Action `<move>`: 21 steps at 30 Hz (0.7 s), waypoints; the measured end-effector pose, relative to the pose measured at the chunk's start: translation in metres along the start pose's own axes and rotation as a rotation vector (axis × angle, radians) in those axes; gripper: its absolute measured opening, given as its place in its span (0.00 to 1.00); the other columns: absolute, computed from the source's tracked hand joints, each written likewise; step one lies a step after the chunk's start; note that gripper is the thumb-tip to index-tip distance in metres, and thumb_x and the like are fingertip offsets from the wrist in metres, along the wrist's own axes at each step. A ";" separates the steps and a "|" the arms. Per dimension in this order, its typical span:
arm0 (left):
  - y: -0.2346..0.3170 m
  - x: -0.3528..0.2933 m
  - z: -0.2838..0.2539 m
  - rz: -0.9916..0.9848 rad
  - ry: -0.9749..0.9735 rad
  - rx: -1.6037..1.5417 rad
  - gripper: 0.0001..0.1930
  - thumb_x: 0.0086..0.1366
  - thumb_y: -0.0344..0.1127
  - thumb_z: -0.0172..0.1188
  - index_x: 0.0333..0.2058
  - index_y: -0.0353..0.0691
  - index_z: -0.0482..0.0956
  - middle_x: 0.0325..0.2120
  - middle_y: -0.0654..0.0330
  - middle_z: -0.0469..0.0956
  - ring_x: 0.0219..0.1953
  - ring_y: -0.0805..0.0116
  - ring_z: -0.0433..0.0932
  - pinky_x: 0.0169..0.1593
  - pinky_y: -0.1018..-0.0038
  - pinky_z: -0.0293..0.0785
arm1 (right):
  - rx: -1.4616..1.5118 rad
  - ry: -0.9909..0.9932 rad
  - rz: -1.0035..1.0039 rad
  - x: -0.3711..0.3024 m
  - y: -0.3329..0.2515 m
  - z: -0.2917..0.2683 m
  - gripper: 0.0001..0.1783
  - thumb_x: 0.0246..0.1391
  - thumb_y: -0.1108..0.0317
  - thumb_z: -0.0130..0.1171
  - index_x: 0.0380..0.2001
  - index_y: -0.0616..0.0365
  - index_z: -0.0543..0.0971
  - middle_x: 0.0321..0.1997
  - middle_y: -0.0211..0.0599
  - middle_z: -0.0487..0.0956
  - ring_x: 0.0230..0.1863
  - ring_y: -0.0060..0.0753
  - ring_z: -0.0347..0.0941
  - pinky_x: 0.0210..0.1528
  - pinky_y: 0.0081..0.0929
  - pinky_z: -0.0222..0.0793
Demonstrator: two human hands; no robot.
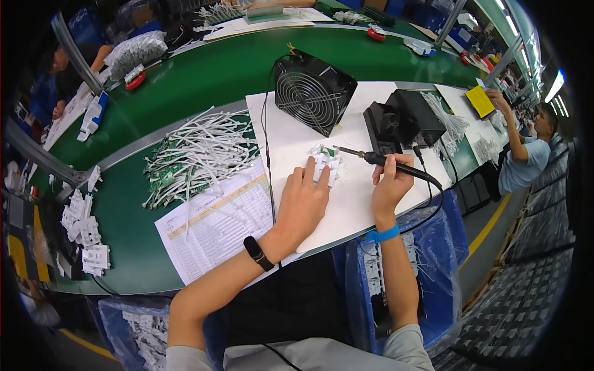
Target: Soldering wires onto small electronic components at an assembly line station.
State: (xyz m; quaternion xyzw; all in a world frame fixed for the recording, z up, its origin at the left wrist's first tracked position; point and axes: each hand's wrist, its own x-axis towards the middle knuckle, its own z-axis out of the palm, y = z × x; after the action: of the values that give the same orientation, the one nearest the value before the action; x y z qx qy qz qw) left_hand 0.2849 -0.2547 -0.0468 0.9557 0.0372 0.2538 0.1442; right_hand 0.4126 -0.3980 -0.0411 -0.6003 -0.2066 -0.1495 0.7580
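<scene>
One fan (309, 94), one soldering iron (374, 158), two wristbands (258, 253) (382, 234)

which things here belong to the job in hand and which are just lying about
Belongs, seemingly:
- black-handled soldering iron, in right hand
- white plastic piece with green board, under left hand
- heaped white cables with green boards

Lying about, seemingly:
- printed white paper sheet
- round red object, upper left

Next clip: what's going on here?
A person's left hand rests its fingers on a white plastic part with a small green board. The right hand holds a soldering iron, tip close to the board; contact is unclear. Beyond them stands a black fan; white wires lie piled to the left.
</scene>
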 end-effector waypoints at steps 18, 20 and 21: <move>0.005 0.001 0.009 -0.005 0.065 0.007 0.21 0.61 0.37 0.67 0.50 0.31 0.82 0.53 0.39 0.77 0.43 0.54 0.76 0.45 0.65 0.78 | -0.141 -0.205 -0.042 -0.010 0.007 0.006 0.06 0.66 0.72 0.58 0.35 0.60 0.72 0.25 0.29 0.73 0.24 0.15 0.69 0.29 0.16 0.65; 0.005 0.001 0.010 -0.005 0.067 0.006 0.21 0.61 0.37 0.68 0.50 0.31 0.82 0.54 0.38 0.77 0.43 0.54 0.76 0.45 0.65 0.78 | -0.142 -0.220 -0.051 -0.009 0.008 0.006 0.06 0.66 0.72 0.58 0.35 0.60 0.72 0.26 0.29 0.73 0.24 0.16 0.69 0.29 0.17 0.66; 0.005 0.001 0.010 -0.007 0.067 0.005 0.21 0.61 0.37 0.68 0.50 0.31 0.82 0.54 0.38 0.77 0.43 0.54 0.76 0.45 0.65 0.78 | -0.143 -0.222 -0.050 -0.009 0.009 0.006 0.06 0.66 0.72 0.58 0.35 0.60 0.72 0.26 0.29 0.73 0.24 0.16 0.69 0.29 0.17 0.66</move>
State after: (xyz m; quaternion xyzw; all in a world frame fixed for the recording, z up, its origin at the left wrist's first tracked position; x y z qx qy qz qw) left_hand 0.2904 -0.2617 -0.0530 0.9469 0.0459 0.2851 0.1413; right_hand 0.4084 -0.3903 -0.0515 -0.6604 -0.2927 -0.1153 0.6818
